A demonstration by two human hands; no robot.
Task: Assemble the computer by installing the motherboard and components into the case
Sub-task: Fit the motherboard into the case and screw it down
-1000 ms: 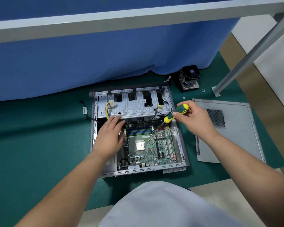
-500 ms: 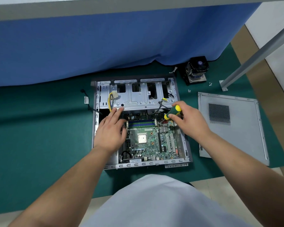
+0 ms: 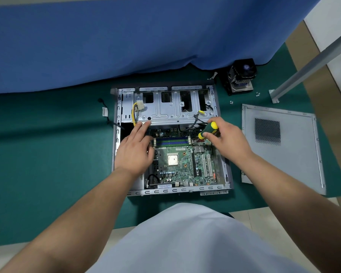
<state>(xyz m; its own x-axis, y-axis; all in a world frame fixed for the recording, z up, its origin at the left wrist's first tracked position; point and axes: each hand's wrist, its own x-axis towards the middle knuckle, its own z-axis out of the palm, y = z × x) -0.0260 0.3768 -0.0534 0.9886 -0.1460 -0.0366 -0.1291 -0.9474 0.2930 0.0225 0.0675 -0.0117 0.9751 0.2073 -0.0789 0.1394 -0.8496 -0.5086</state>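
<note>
A blue cloth [image 3: 126, 42] fills the upper part of the frame, hanging down to a green mat [image 3: 47, 154] that covers the table across the middle. On the mat, at the centre of the frame, lies the open computer case [image 3: 115, 146], its grey metal drive cage [image 3: 171, 109] along the upper edge. The green motherboard [image 3: 181, 162] sits inside the case, in its lower half, with a square CPU [image 3: 172, 160] near its middle and blue memory slots [image 3: 171, 140] above that. Right of the case, apart from it, the grey side panel [image 3: 283, 146] lies flat on the mat. A black CPU cooler [image 3: 241, 75] stands in the upper right, just beyond the case's corner, with a few small screws [image 3: 257, 94] near it. The left hand [image 3: 135, 150] rests with fingers straight on the left part of the board, fingertips reaching the lower edge of the drive cage. The right hand [image 3: 226, 138] grips a yellow and green screwdriver [image 3: 208, 130], fingers curled round its handle; the tip points down toward the upper right corner of the motherboard, though whether it touches a screw there is too small to tell.
</note>
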